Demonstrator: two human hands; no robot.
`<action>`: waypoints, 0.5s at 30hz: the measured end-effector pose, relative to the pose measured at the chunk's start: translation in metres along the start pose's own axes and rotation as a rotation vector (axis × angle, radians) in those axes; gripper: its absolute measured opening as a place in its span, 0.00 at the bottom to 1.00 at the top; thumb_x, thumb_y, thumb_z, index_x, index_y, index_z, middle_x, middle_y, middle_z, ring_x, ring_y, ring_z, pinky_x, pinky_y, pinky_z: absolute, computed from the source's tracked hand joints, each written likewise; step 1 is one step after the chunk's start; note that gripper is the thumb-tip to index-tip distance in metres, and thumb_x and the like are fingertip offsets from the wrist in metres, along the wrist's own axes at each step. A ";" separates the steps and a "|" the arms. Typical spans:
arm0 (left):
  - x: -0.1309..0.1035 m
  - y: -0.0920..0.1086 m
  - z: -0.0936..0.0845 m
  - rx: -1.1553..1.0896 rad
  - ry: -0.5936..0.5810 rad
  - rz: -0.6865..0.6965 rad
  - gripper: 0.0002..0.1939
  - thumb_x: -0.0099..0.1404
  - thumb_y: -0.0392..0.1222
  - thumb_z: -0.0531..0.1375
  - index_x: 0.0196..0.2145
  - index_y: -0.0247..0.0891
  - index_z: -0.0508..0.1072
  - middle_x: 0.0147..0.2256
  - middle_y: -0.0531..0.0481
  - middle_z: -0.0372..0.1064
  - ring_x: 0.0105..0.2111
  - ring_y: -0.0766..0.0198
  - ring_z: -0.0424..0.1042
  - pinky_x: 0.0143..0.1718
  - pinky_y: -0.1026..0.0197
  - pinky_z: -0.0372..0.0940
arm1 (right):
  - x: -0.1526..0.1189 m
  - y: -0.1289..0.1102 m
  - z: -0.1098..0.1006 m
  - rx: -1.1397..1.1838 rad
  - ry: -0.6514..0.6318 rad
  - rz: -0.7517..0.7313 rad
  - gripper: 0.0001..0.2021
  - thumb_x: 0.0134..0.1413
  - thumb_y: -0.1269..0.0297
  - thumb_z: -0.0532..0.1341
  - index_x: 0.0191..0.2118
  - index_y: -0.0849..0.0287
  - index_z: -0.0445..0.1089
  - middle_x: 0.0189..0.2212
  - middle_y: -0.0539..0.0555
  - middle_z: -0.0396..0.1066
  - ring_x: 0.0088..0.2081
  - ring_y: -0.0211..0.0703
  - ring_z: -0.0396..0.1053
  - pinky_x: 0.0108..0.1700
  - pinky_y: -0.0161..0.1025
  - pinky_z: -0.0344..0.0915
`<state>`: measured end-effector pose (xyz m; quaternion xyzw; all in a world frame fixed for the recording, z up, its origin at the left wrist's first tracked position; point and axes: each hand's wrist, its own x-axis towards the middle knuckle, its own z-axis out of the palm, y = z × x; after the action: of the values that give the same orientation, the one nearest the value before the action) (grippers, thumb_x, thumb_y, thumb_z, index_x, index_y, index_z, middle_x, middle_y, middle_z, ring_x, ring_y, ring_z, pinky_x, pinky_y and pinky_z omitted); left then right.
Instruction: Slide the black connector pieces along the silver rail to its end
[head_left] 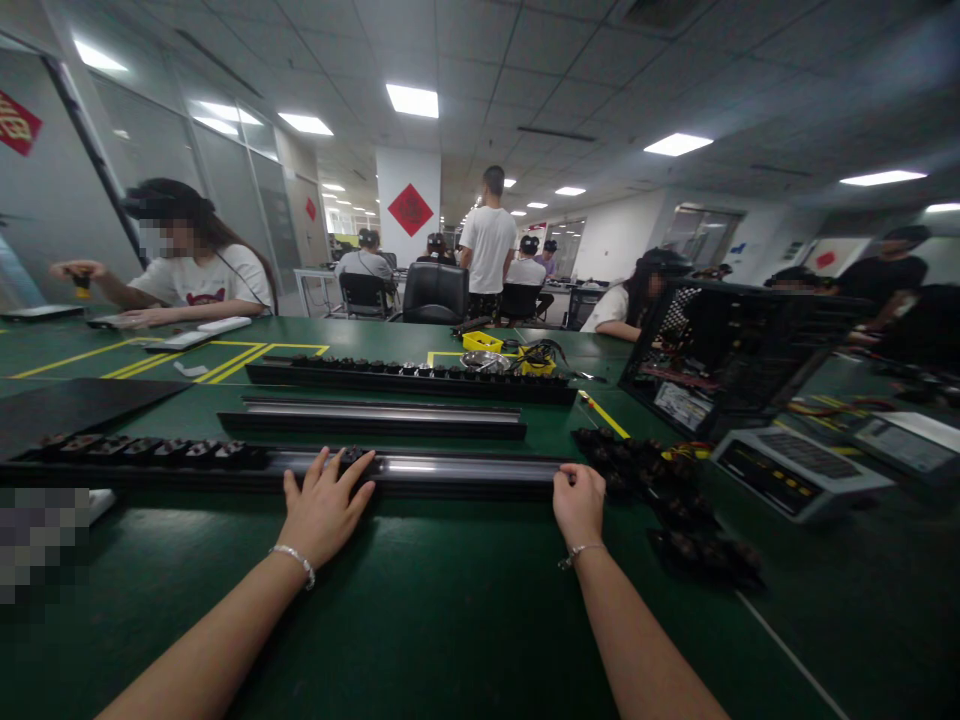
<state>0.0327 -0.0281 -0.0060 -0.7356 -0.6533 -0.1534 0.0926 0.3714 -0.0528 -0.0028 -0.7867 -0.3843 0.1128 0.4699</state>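
Observation:
A long black rail [465,470] with a shiny channel lies across the green table in front of me. Several black parts with metallic tops [161,453] sit in a row in its left portion. My left hand [324,510] rests over the middle of the rail with fingers spread, touching a small black part [352,457] in the channel. At the rail's right end, my right hand [581,500] has its fingers curled together against the rail; whatever is between them is hidden. Beside it lies a loose pile of similar black parts [645,465].
Behind lie another channelled rail [382,415] and a filled rail [405,378]. Farther back are yellow trays [481,341] and a metal dish [485,360]. An open computer case [720,350] and a power supply [799,470] stand right. A co-worker [199,260] sits at left.

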 end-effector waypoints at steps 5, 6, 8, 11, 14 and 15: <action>0.001 -0.002 -0.001 -0.071 0.028 -0.019 0.30 0.63 0.53 0.43 0.62 0.45 0.44 0.57 0.43 0.55 0.61 0.50 0.44 0.55 0.35 0.42 | 0.000 0.001 0.000 0.008 0.005 -0.009 0.14 0.45 0.61 0.52 0.36 0.59 0.68 0.47 0.60 0.57 0.44 0.48 0.61 0.49 0.43 0.57; 0.001 -0.003 0.000 -0.080 0.041 -0.052 0.33 0.63 0.53 0.43 0.62 0.39 0.41 0.58 0.41 0.54 0.60 0.51 0.45 0.56 0.37 0.42 | 0.000 0.001 0.001 0.009 0.006 -0.014 0.14 0.45 0.61 0.52 0.37 0.59 0.67 0.47 0.60 0.57 0.45 0.48 0.61 0.49 0.42 0.56; 0.002 -0.005 0.001 -0.065 0.054 -0.115 0.36 0.62 0.54 0.42 0.62 0.29 0.41 0.58 0.37 0.53 0.60 0.50 0.45 0.57 0.39 0.42 | 0.000 0.001 0.001 0.010 0.009 -0.023 0.14 0.45 0.61 0.52 0.37 0.60 0.67 0.47 0.60 0.58 0.45 0.48 0.61 0.49 0.42 0.57; 0.001 -0.008 0.005 0.000 0.021 -0.115 0.35 0.61 0.55 0.42 0.58 0.27 0.53 0.59 0.38 0.51 0.61 0.49 0.42 0.57 0.38 0.41 | -0.001 0.001 0.001 0.021 0.011 -0.014 0.14 0.45 0.61 0.52 0.38 0.59 0.67 0.47 0.60 0.58 0.44 0.48 0.62 0.47 0.41 0.58; 0.001 -0.009 0.006 0.025 -0.012 -0.089 0.34 0.61 0.56 0.40 0.57 0.30 0.57 0.59 0.41 0.51 0.61 0.50 0.41 0.57 0.38 0.40 | -0.001 0.000 0.000 0.029 0.002 0.005 0.15 0.45 0.60 0.52 0.39 0.59 0.66 0.47 0.59 0.58 0.43 0.47 0.62 0.46 0.41 0.60; 0.001 -0.009 0.006 0.026 -0.014 -0.087 0.34 0.61 0.56 0.40 0.57 0.30 0.57 0.59 0.41 0.52 0.61 0.50 0.42 0.57 0.38 0.40 | -0.001 -0.001 0.000 0.028 -0.002 0.010 0.15 0.45 0.60 0.52 0.39 0.59 0.66 0.47 0.59 0.58 0.43 0.47 0.63 0.46 0.41 0.60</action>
<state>0.0244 -0.0244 -0.0121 -0.7061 -0.6874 -0.1437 0.0908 0.3700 -0.0533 -0.0025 -0.7819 -0.3791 0.1213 0.4799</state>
